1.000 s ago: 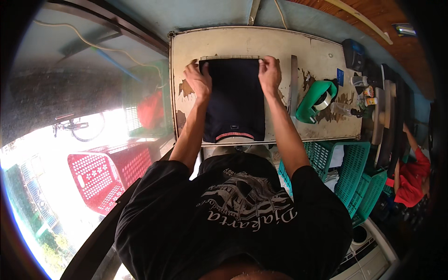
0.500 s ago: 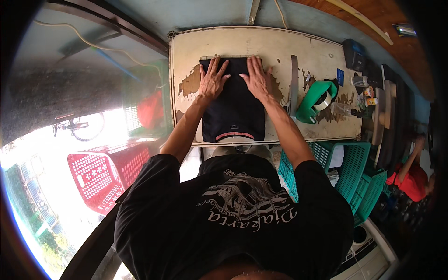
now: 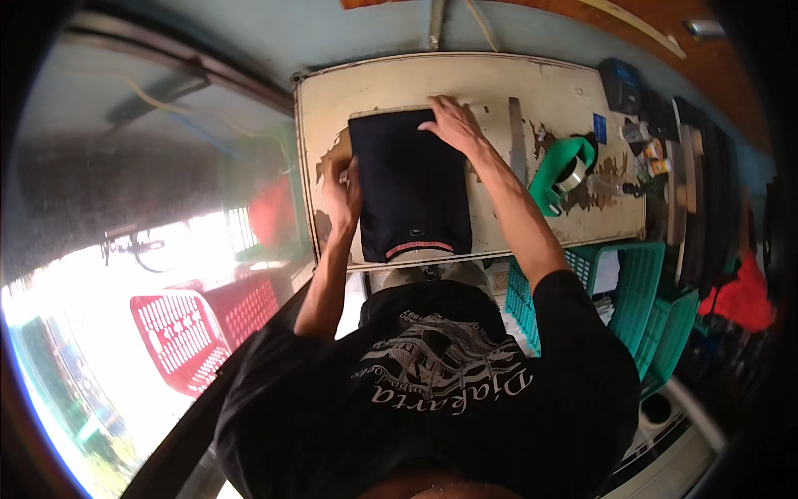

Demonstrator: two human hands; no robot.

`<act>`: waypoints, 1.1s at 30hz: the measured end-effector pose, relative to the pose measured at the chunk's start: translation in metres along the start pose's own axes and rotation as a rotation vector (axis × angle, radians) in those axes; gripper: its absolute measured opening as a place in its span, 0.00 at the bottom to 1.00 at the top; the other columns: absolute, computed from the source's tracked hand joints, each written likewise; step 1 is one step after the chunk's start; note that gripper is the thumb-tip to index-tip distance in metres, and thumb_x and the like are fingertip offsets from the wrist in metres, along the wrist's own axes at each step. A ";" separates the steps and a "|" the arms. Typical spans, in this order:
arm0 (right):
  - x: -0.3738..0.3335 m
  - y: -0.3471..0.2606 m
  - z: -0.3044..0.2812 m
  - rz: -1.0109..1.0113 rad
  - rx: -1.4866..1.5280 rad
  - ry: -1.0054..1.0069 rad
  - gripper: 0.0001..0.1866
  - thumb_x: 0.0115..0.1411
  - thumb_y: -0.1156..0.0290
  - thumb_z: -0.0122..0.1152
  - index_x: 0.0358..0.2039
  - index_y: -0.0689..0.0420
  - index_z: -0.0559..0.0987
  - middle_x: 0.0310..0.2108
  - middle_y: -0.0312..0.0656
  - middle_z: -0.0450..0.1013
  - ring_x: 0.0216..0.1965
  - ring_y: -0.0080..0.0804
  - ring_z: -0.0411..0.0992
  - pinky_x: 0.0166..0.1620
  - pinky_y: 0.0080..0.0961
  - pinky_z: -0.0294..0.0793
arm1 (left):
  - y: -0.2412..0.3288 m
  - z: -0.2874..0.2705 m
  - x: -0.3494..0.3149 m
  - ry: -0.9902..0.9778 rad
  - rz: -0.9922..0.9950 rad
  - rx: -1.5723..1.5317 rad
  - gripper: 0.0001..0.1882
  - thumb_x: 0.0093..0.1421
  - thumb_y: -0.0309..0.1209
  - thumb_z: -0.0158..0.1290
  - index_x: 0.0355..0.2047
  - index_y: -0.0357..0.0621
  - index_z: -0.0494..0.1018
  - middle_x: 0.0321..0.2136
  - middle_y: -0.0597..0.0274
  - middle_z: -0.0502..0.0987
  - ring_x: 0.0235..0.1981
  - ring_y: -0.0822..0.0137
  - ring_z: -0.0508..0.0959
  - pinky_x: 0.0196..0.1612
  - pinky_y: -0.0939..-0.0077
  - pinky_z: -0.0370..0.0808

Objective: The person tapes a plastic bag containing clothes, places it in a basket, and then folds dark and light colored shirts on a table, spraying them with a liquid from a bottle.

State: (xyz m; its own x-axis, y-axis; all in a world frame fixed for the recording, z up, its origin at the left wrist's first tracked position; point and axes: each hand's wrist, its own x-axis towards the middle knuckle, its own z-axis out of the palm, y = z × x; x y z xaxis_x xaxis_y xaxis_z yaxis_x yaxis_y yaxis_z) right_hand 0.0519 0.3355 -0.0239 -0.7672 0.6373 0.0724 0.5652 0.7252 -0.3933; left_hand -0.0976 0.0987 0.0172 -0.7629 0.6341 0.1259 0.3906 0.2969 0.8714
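A dark shirt, folded into a neat rectangle, lies flat on the worn cream table. Its neckline with a reddish band faces me, and a thin pale strip shows along its far edge. My right hand rests at the far right corner of the shirt, fingers stretched out and the thumb on the cloth. Beside the shirt's left edge is my left hand, its fingers bent and smeared by motion. Whether they pinch the cloth cannot be made out.
Right of the shirt lie a flat grey strip and a green tape dispenser. Farther right are a blue card, a clear bottle and small containers. Green baskets stand below the table; a red basket is at left.
My left hand has come off the top of the shirt and moved down to its left edge. My right hand stays at the far right corner. The view has shifted slightly.
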 end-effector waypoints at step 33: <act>-0.215 -0.052 0.021 0.759 0.023 0.039 0.29 0.53 0.46 0.66 0.39 0.60 0.75 0.33 0.50 0.77 0.37 0.48 0.77 0.38 0.40 0.77 | -0.080 -0.049 -0.038 -0.109 -0.285 0.429 0.25 0.41 0.44 0.71 0.31 0.39 0.75 0.26 0.53 0.80 0.30 0.52 0.80 0.37 0.60 0.74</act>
State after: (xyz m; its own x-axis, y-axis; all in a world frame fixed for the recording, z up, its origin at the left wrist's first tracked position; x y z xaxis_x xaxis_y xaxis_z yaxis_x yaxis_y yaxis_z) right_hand 0.1812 0.1558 -0.0379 -0.1587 0.9682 -0.1934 0.9269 0.0786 -0.3670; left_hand -0.1249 0.0162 -0.0343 -0.8205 0.5494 -0.1577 0.3687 0.7196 0.5884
